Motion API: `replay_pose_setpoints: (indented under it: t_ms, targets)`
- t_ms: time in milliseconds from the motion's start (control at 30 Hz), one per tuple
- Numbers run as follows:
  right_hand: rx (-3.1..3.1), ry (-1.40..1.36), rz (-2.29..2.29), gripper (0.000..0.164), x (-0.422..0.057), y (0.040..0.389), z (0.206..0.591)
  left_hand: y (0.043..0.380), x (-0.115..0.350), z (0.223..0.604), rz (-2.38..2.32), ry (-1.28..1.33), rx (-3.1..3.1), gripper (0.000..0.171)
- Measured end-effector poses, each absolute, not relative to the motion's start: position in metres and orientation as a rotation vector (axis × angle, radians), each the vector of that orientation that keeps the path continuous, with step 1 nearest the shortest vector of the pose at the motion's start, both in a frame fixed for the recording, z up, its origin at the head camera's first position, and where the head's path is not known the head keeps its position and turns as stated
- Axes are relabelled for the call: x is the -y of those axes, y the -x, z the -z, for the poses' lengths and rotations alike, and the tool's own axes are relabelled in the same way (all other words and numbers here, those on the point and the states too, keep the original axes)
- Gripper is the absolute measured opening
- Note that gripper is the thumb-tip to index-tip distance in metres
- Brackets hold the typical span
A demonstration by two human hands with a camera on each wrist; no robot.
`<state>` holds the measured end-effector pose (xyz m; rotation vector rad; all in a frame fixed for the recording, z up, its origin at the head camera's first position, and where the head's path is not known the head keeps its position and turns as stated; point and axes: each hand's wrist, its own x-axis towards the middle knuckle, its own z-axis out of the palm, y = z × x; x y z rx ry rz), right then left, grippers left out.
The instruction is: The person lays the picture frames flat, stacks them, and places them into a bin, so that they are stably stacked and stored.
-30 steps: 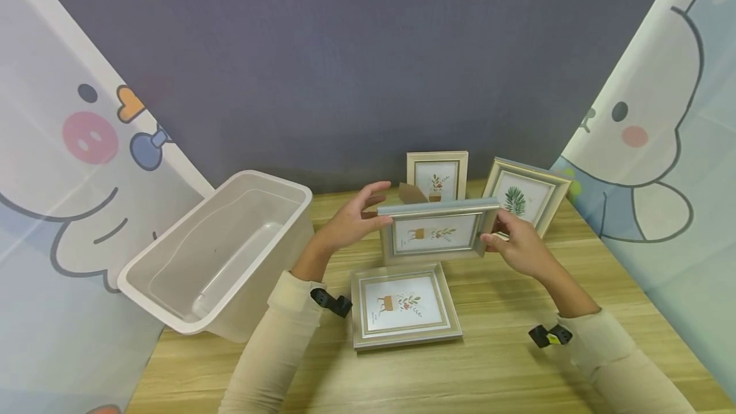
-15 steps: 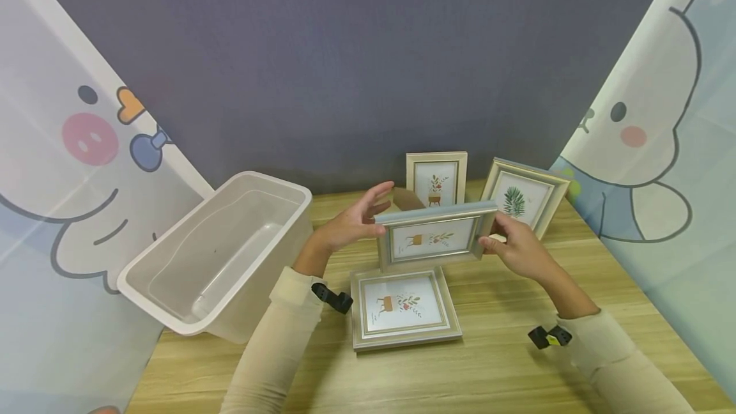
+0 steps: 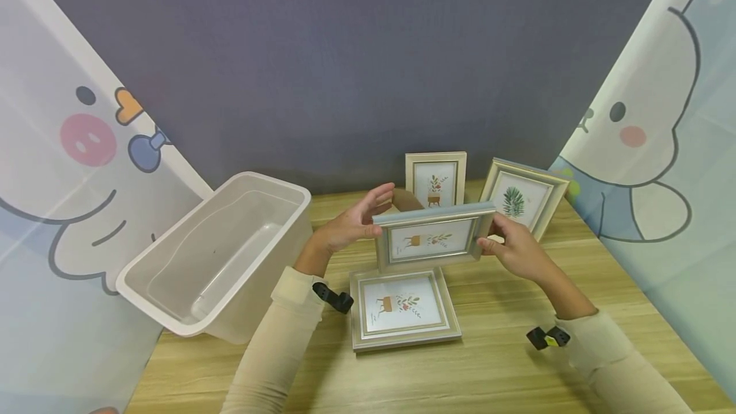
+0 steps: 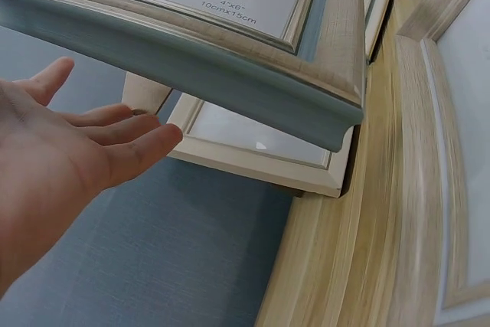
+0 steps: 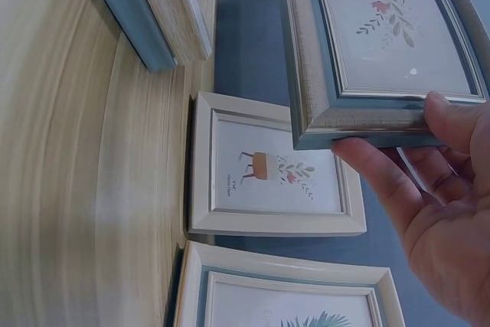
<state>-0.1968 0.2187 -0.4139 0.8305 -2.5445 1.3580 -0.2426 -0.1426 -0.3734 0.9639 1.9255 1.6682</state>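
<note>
- Head view: my right hand (image 3: pixel 520 248) is clamping its fingers on the picture frame's (image 3: pixel 434 238) right end above the counter (image 3: pixel 494 363); it is facing me, long axis running left to right.
- My left hand (image 3: pixel 352 222) is hovering at its left end, fingers apart.
- Left wrist view is showing size print (image 4: pixel 228 11), unreadable from the head.

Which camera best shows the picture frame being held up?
The head view: the held frame shows nearly its whole front. The left wrist view cuts it off at the top; the right wrist view, also cropped, shows the right hand gripping its edge.
</note>
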Motion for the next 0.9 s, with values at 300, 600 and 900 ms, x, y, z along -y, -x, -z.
replay_pose_setpoints:
  t_ms: [300,600,900]
  targets:
    - [2.537,-0.855,-1.361,0.033,-0.2186,0.1974,0.4143,0.2438,0.1438,0.3754,-1.693,-0.97,-1.907,0.139]
    - [2.536,-0.849,-1.322,0.033,-0.2158,0.1957,0.413,0.244,0.1463,0.3755,-1.705,-0.979,-1.906,0.14]
    - [2.544,-0.829,-1.329,0.033,-0.2152,0.1945,0.4122,0.2442,0.1483,0.3783,-1.709,-0.951,-1.964,0.136]
